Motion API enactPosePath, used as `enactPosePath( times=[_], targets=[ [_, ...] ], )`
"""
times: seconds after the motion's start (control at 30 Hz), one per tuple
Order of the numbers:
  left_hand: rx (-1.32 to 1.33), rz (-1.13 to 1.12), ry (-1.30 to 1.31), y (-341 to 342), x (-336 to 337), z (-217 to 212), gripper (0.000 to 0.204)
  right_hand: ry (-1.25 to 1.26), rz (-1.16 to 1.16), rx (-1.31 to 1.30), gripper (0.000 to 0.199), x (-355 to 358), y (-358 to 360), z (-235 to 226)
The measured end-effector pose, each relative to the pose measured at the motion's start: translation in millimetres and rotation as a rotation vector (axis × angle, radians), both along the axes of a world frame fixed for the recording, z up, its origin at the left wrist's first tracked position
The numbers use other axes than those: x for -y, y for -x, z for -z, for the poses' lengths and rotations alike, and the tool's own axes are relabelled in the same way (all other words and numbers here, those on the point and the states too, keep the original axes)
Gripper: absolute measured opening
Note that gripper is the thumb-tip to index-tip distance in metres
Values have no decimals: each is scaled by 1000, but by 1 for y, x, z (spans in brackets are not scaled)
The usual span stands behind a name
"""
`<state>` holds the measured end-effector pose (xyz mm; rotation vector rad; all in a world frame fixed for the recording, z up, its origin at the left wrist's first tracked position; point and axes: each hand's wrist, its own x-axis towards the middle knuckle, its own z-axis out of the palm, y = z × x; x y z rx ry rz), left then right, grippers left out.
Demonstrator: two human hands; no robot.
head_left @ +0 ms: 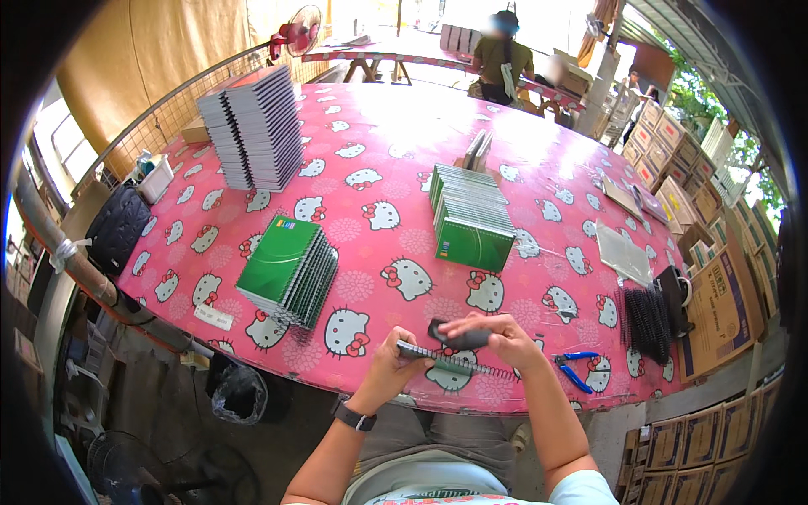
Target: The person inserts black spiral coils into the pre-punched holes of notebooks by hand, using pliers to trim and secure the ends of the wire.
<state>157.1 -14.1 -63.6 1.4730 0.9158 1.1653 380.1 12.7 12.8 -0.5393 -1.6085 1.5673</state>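
Note:
My left hand (394, 362) is closed on a notebook (433, 352), seen almost edge-on above the table's near edge. A black spiral coil (495, 369) runs along the notebook's edge and sticks out to the right. Just above them, my right hand (503, 335) is closed on a dark, rounded, pad-like piece (465, 338); its exact kind does not show. To the right lie blue-handled pliers (577, 370). A heap of loose black coils (646, 318) sits at the right side of the table.
Stacked green spiral notebooks (282, 263) stand left of my hands, with a row of green notebooks (473, 215) farther off. A tall stack (252, 130) rises at the far left. Cartons (715, 295) line the right side. A person (505, 63) sits beyond the pink table (353, 278).

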Motion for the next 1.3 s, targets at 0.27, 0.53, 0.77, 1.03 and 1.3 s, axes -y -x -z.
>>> enactPosePath(
  times=[0.27,0.53,0.77,1.03,1.3],
  targets=[
    [-43,8,40,0,3,-10,33,-664,466,997,47,2,-12,-14],
    [35,-128,-141,-10,12,-50,26,-465,499,537,32,41,43,-41],
    [150,-93,-111,-1,18,-55,20,-527,278,665,57,50,54,-48],
    [58,-95,-184,8,22,-65,23,-450,473,389,22,49,60,-44],
    [-30,-100,-310,15,27,-82,24,-531,431,396,23,49,64,-47]
  ],
)
